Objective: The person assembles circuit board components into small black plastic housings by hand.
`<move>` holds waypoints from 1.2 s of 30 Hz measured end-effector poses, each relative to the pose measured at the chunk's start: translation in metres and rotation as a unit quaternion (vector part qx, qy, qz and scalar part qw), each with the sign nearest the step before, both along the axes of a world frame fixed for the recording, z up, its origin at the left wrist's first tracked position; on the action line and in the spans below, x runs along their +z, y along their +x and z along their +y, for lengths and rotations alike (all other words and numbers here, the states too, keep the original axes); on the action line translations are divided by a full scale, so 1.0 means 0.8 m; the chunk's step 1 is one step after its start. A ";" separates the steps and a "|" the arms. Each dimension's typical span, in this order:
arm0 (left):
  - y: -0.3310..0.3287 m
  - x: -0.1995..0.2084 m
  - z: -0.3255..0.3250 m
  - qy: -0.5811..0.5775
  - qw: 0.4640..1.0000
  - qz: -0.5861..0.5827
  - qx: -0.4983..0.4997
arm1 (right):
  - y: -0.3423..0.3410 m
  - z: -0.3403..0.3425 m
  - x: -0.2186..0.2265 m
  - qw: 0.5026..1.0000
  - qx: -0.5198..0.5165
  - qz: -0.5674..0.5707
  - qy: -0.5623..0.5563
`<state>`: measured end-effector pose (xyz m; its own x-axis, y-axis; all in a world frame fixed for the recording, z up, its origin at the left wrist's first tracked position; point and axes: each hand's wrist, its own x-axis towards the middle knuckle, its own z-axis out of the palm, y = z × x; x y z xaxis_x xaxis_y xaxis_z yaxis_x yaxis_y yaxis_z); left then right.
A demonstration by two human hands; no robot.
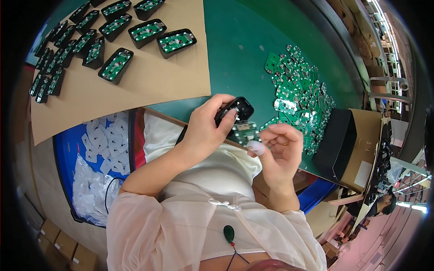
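Observation:
My left hand is wrapped round a small black plastic housing, its hollow inside facing up and its near end covered by my thumb and fingers. Between the thumb and fingers of my right hand is a green circuit board, tilted and slightly blurred, close beside the housing. A whitish cover sits on my right thumb tip. To the right, a heap of loose circuit boards lies on the green tabletop.
Several black housings fitted with boards stand on a cardboard sheet at the far left. Below it, a blue bin holds white plastic pieces and a clear bag. A black-sided carton borders the heap. Another person is at far right.

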<state>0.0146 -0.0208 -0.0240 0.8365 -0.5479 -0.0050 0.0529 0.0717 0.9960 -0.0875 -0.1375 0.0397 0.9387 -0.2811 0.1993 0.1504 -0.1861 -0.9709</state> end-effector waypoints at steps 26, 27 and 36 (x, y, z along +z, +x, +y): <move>-0.008 0.023 0.006 -0.071 0.959 0.246 -0.119 | 0.009 -0.010 -0.008 0.986 -0.093 0.092 -0.105; -0.008 0.020 0.006 -0.040 0.983 0.146 -0.107 | 0.012 -0.011 -0.005 0.952 -0.109 0.030 -0.283; -0.015 0.020 0.004 -0.048 0.996 0.066 -0.042 | 0.014 -0.018 -0.010 0.972 -0.063 0.057 -0.220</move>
